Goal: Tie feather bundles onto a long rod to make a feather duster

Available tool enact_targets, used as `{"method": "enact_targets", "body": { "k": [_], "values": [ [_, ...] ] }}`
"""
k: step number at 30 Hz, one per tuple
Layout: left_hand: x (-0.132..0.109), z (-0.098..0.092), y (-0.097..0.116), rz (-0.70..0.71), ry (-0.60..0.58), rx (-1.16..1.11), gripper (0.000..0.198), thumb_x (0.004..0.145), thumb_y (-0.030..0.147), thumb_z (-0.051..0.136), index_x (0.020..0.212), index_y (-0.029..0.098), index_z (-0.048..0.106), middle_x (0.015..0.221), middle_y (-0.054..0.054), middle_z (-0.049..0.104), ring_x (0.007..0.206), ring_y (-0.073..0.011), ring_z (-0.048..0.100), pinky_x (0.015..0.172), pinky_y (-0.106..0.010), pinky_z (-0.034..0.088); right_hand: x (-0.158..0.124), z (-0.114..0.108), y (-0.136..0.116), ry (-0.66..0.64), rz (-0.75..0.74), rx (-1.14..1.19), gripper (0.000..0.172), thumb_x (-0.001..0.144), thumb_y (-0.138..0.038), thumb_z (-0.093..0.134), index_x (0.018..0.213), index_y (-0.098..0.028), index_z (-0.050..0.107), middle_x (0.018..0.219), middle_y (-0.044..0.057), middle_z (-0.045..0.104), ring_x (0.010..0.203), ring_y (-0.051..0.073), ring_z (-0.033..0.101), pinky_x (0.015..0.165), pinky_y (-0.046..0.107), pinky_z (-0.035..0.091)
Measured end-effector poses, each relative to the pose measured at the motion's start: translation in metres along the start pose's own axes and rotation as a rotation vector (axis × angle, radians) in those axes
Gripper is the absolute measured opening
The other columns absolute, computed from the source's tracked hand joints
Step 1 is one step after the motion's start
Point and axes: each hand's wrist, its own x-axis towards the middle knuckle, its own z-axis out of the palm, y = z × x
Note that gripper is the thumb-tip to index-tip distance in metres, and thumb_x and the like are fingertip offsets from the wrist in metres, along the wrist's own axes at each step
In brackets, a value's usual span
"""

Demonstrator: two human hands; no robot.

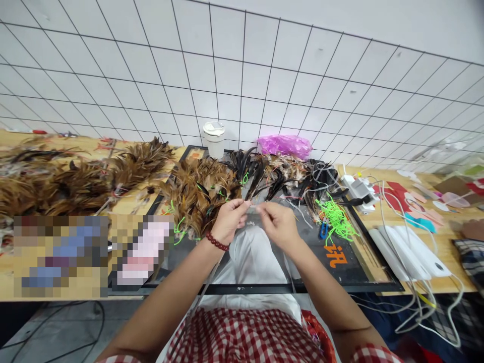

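My left hand point(230, 219), with a red bead bracelet point(217, 243) at the wrist, is closed in a pinch. A slim dark feather point(256, 184) rises from its fingertips. Close beside it, my right hand point(280, 222) is also pinched; whatever its fingers hold is too small to make out. Brown feathers point(202, 189) are heaped just left of the hands. Black feathers point(278, 181) lie beyond them. Off to the right are bright green ties point(336, 219) and small blue snips point(323, 229). White cloth point(251, 257) drapes under both hands.
A lidded white cup point(214, 138) and purple plastic bag point(285, 146) stand at the back, before a wire grid point(227, 70). White power banks point(408, 252) and cables lie right, with a charger point(357, 186). More feathers point(56, 186) cover the left. Another person's plaid sleeve point(469, 254) shows far right.
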Motion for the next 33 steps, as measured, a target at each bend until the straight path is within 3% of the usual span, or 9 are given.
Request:
{"method": "enact_targets", "body": {
  "k": [4,7,14,21,23,27,33],
  "values": [
    [-0.005,-0.001,0.002,-0.034,-0.087,-0.055,0.038,0.060,0.033,0.080,0.074,0.014,0.049,0.071,0.001,0.059,0.038,0.0015,0.031,0.033,-0.013,0.018,0.028,-0.007,0.018,0.069,0.140,0.088,0.024,0.083,-0.037,0.056,0.069,-0.019,0.065,0.061,0.000,0.058,0.056,0.013,0.046,0.058,0.026,0.033],
    [-0.006,-0.003,-0.002,-0.051,-0.137,-0.053,0.037,0.064,0.033,0.078,0.074,0.014,0.048,0.068,0.001,0.059,0.038,0.0015,0.030,0.034,-0.013,0.018,0.035,-0.002,0.036,0.056,0.234,0.153,0.025,0.078,-0.040,0.060,0.067,-0.017,0.063,0.058,-0.002,0.052,0.054,0.011,0.040,0.055,0.025,0.031],
    [-0.002,-0.007,-0.006,-0.062,-0.085,-0.057,0.038,0.061,0.033,0.079,0.073,0.013,0.049,0.059,0.004,0.051,0.038,0.0015,0.029,0.034,-0.012,0.017,0.020,0.014,0.048,-0.033,0.295,0.392,0.033,0.074,-0.048,0.065,0.079,-0.016,0.065,0.067,0.000,0.057,0.060,0.010,0.045,0.058,0.023,0.035],
    [0.001,-0.005,-0.010,0.007,-0.020,-0.066,0.037,0.059,0.031,0.080,0.076,0.013,0.053,0.065,0.004,0.053,0.040,0.0008,0.034,0.034,-0.012,0.018,0.011,0.027,0.040,-0.057,0.379,0.562,0.022,0.062,-0.037,0.073,0.068,-0.017,0.068,0.065,0.001,0.063,0.059,0.011,0.051,0.059,0.025,0.038],
    [0.000,-0.004,-0.010,0.021,-0.022,-0.093,0.039,0.058,0.031,0.081,0.079,0.013,0.053,0.070,0.002,0.056,0.042,0.0005,0.037,0.034,-0.013,0.020,0.010,0.029,0.038,-0.047,0.494,0.698,0.020,0.057,-0.034,0.075,0.064,-0.017,0.066,0.055,-0.001,0.058,0.050,0.008,0.044,0.050,0.022,0.033],
    [0.000,-0.003,-0.010,0.021,-0.040,-0.101,0.045,0.053,0.025,0.084,0.084,0.013,0.054,0.067,0.003,0.056,0.043,-0.0005,0.038,0.035,-0.013,0.022,0.008,0.028,0.035,-0.116,0.746,0.860,0.022,0.053,-0.032,0.074,0.057,-0.015,0.060,0.038,-0.009,0.035,0.036,0.002,0.017,0.040,0.021,0.008],
    [-0.003,-0.005,-0.006,0.036,-0.090,-0.032,0.057,0.047,0.016,0.086,0.094,0.011,0.055,0.076,-0.002,0.063,0.052,-0.0036,0.048,0.038,-0.014,0.028,0.013,0.012,0.027,-0.111,0.628,0.760,0.021,0.055,-0.031,0.072,0.056,-0.015,0.059,0.040,-0.007,0.038,0.038,0.003,0.021,0.041,0.021,0.010]
  ]
}}
